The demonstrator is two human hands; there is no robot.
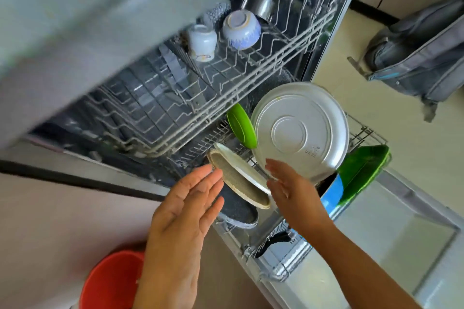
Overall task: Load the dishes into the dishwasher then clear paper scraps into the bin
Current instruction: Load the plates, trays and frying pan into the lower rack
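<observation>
The dishwasher stands open with both racks pulled out. In the lower rack (361, 133) a large steel plate (301, 130) stands on edge beside a small green plate (241, 128), a green tray (361, 170), a blue dish (332, 195), a speckled beige plate (241, 183) and a dark plate (237, 211). The upper rack (226, 98) holds an upturned blue-and-white bowl (241, 30), a white cup (202, 41) and a steel cup (263, 6). My left hand (183, 211) hovers with straight fingers just left of the beige plate. My right hand (291, 188) is open, its fingertips at the steel plate's lower rim.
A red bucket (110, 281) stands on the floor at the lower left. The open dishwasher door (376, 246) stretches to the lower right. A grey backpack (421, 52) leans against the wall at the right. The countertop edge (75, 20) overhangs the top left.
</observation>
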